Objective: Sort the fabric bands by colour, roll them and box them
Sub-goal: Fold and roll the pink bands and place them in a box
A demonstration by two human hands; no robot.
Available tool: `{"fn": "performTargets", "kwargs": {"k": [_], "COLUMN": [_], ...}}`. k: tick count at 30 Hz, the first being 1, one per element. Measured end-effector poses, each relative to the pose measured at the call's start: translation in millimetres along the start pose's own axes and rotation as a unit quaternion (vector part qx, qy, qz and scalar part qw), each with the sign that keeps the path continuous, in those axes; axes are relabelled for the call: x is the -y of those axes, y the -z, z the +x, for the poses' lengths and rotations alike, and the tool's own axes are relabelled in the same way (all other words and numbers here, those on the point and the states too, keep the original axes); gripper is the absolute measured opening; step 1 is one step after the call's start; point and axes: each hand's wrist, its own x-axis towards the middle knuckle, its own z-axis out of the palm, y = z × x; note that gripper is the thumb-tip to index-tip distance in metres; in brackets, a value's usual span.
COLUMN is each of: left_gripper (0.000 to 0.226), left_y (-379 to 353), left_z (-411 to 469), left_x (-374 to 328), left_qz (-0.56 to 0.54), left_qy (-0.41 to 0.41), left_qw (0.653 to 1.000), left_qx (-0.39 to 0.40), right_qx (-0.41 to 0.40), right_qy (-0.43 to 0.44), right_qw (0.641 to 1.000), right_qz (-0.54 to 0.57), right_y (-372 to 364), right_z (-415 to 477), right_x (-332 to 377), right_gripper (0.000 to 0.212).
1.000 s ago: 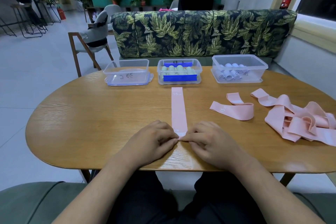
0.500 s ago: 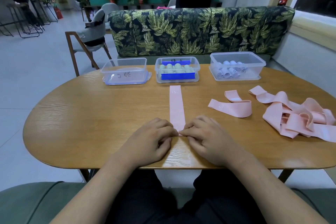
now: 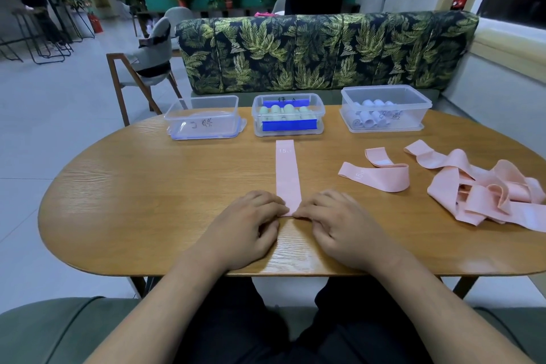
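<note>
Left hand (image 3: 245, 227), right hand (image 3: 339, 227) farther along band (image 3: 287, 174)

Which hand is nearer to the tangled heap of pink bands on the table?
Right. The right hand lies to the left of the heap; the left hand is farther left, beyond the flat pink band whose near end both hands pinch.

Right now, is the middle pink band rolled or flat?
Flat: the pink band lies straight on the table; left hand and right hand pinch its near end.

Left hand (image 3: 246, 229) and right hand (image 3: 341, 230) are bare; the trousers (image 3: 236, 334) are black.
</note>
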Motion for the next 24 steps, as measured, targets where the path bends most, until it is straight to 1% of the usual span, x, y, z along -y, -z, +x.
{"fn": "performTargets", "kwargs": {"k": [8, 11, 16, 22, 24], "left_gripper": [0.033, 0.034, 0.031, 0.04, 0.044], "left_y": [0, 0, -3, -7, -6], "left_z": [1, 1, 4, 12, 14], "left_x": [-2, -3, 1, 7, 6], "left_qz": [0.024, 0.017, 0.017, 0.01, 0.006], "left_qy": [0.028, 0.028, 0.026, 0.051, 0.031], "left_qw": [0.999, 0.999, 0.999, 0.998, 0.999], "left_qx": [0.007, 0.002, -0.009, -0.019, -0.011], "right_qx": [0.008, 0.01, 0.034, 0.048, 0.048], "right_qy": [-0.016, -0.032, -0.056, -0.073, -0.07], "right_qw": [1.0, 0.999, 0.998, 0.996, 0.996], "right_qz": [0.007, 0.007, -0.001, -0.016, -0.022], "right_y": [0, -2, -2, -2, -2], "right_z": [0, 2, 8, 16, 18], "right_x": [-1, -1, -3, -6, -7], "right_gripper": [0.044, 0.047, 0.046, 0.045, 0.045]}}
